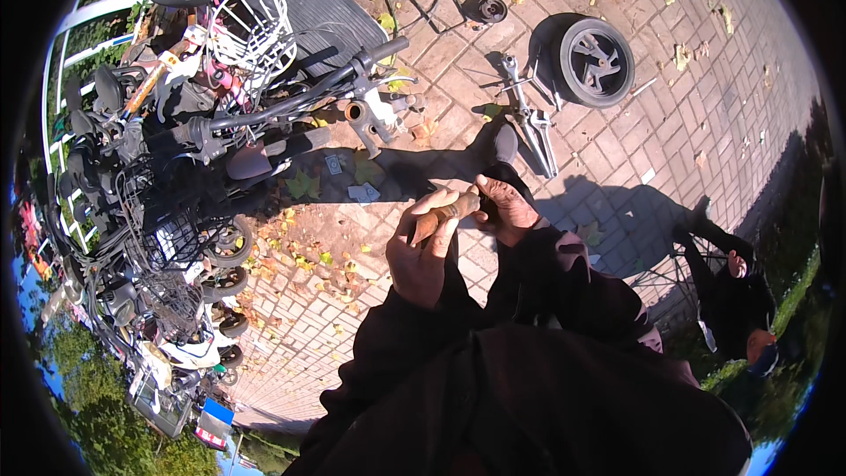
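My left hand (420,260) is closed around a short, rusty-brown cylindrical piece (434,222), held up in front of my body. At the piece's right end, the thumb and fingers of my right hand (507,211) are pinched together, gripping its lighter tip. The fingers partly cover that end, so its exact shape is hidden. Beyond my hands, several metal hand tools (531,128), with an adjustable wrench (513,70) among them, lie on the brick paving. A small black wheel with a spoked hub (597,62) lies just to their right.
An electric scooter with handlebars (291,106) and a white wire basket (256,26) stands at the left, before a row of parked bikes (176,273). A round dark part (492,9) lies at the back. At the right sits another person (736,291) in dark clothes.
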### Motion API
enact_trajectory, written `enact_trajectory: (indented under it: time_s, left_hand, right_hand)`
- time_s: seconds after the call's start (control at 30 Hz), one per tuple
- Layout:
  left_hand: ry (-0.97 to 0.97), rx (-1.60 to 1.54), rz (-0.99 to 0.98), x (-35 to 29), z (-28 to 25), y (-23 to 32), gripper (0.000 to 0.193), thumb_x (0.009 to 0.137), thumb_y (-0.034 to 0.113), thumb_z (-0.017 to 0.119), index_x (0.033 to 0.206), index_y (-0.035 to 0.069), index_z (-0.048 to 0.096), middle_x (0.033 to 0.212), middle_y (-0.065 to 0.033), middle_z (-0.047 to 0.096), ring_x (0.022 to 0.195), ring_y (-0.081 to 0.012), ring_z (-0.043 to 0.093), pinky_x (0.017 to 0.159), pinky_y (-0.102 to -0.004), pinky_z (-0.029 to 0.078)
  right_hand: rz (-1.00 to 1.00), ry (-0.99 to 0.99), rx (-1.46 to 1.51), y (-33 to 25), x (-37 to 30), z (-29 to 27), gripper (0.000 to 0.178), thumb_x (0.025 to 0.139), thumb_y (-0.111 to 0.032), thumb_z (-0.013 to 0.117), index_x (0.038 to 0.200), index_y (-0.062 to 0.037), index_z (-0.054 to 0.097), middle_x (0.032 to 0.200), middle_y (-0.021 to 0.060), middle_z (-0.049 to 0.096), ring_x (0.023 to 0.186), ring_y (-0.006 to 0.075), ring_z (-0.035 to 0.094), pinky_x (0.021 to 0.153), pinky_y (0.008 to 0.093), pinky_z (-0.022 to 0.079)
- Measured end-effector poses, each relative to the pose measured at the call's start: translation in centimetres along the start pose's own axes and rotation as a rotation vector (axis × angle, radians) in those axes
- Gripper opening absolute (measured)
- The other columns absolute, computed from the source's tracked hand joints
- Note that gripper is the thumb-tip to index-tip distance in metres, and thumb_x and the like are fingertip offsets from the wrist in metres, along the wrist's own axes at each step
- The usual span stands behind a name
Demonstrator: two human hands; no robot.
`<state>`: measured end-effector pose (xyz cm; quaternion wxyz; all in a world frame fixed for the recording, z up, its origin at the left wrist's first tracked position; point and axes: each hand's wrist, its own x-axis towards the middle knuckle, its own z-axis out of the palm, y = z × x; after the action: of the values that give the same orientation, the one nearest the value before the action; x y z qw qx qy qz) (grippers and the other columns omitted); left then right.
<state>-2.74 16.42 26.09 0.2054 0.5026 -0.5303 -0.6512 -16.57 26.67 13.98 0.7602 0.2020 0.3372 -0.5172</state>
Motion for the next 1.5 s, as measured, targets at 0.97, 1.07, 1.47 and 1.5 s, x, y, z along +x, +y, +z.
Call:
enact_trajectory:
  time_s: [0.97,1.07,1.47,1.5]
  left_hand:
    - [0.393,-1.002,-0.143,-0.1,-11.1,4.9,0.043,0.101,0.052,0.058,0.089,0.012,0.049,0.074,-0.0018,0.049,0.073,-0.0208,0.053,0.079,-0.0423,0.051]
    - [0.338,-1.04,-0.218,0.3,-11.6,4.7,0.045,0.097,0.051,0.065,0.081,0.01,0.052,0.068,0.0008,0.05,0.067,-0.0172,0.053,0.068,-0.0347,0.048]
    - [0.141,-1.213,-0.252,2.2,-12.5,5.4,0.044,0.093,0.06,0.065,0.09,0.019,0.049,0.067,0.0053,0.039,0.056,-0.0124,0.042,0.054,-0.0299,0.039]
    - [0.143,-1.23,-0.257,2.3,-12.6,5.4,0.043,0.095,0.058,0.062,0.087,0.017,0.052,0.066,0.0045,0.042,0.057,-0.0136,0.044,0.055,-0.0313,0.042]
  right_hand:
    - [-0.49,-0.299,-1.309,0.1,-8.9,18.2,0.033,0.107,-0.033,0.051,0.102,-0.0024,0.06,0.083,0.0159,0.06,0.079,0.0331,0.06,0.073,0.041,0.048]
    - [-0.478,-0.296,-1.406,0.1,-9.8,19.7,0.033,0.107,-0.033,0.05,0.102,-0.0012,0.058,0.081,0.0168,0.059,0.078,0.035,0.061,0.072,0.0419,0.048]
    - [-0.249,-0.301,-1.086,1.0,-10.4,20.0,0.036,0.109,-0.036,0.05,0.1,-0.002,0.059,0.074,0.003,0.054,0.072,0.0126,0.054,0.065,0.0308,0.045]
    - [-0.244,-0.312,-1.046,1.1,-10.2,19.7,0.034,0.109,-0.034,0.051,0.101,-0.0021,0.059,0.076,-0.0009,0.051,0.072,0.0077,0.05,0.064,0.0256,0.042]
